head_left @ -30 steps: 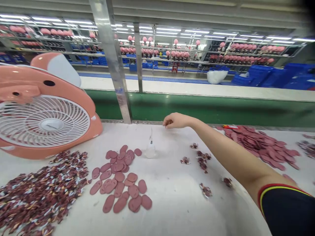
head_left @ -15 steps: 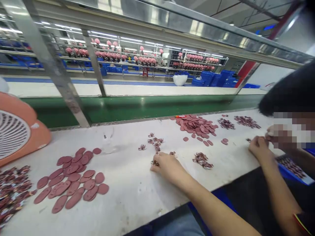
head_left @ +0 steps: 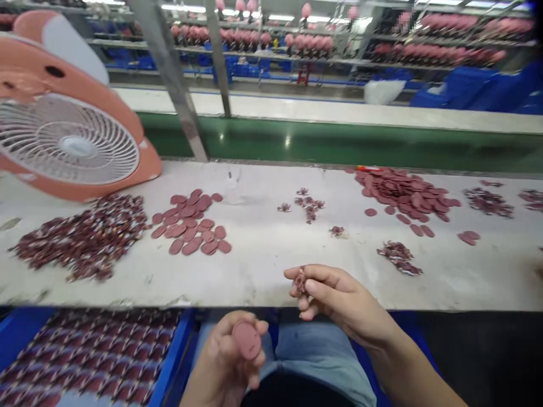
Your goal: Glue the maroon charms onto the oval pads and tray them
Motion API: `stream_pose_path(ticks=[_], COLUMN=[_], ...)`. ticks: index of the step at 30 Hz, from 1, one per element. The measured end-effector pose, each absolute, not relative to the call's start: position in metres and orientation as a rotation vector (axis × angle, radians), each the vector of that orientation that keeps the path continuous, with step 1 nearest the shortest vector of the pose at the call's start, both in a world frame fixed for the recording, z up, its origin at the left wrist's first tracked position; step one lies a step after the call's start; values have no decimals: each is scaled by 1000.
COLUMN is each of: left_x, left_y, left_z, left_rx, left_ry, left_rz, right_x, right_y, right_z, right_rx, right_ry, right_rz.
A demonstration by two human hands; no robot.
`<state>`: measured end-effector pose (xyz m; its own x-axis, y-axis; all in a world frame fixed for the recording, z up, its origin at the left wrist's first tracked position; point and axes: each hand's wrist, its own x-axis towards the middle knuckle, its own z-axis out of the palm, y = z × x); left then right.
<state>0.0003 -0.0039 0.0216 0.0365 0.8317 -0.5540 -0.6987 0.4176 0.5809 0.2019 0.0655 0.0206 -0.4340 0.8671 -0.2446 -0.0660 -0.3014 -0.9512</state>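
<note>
My left hand [head_left: 229, 356] is low over my lap and pinches a flat pink oval piece [head_left: 246, 339] between thumb and fingers. My right hand [head_left: 335, 297] hovers at the near edge of the white table [head_left: 263, 265], its fingertips closed on a small dark red patterned piece [head_left: 299, 281]. On the table lie a group of pink ovals [head_left: 192, 223], a large heap of dark patterned pieces [head_left: 85, 234] to the left, and small clusters of the same pieces [head_left: 309, 203] ahead.
A pink fan [head_left: 68, 130] stands at the table's far left. A bigger pile of pink ovals [head_left: 403, 192] lies at the right. A blue bin [head_left: 93, 356] of patterned pieces sits below the table's left edge. Behind runs a green conveyor [head_left: 360, 147].
My right hand drew back from the table with a patterned piece in its fingertips. My left hand came into view holding a pink oval. The view swung back left and down.
</note>
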Motion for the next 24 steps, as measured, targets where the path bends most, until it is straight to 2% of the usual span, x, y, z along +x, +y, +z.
stream_pose_path(ticks=[7,14,24], left_x=[8,2,-2], left_y=[-11,-16,-20], left_z=[23,12,11], left_rx=[224,255,250], left_ry=[936,845,800], left_rz=[1108,1083,1048], right_x=[190,185,176], right_y=[52,43,45], right_z=[34,51,68], right_rx=[-987,-1016,-938], right_ry=[-1193,-1788,-2062], right_rz=[1900,1478,1408])
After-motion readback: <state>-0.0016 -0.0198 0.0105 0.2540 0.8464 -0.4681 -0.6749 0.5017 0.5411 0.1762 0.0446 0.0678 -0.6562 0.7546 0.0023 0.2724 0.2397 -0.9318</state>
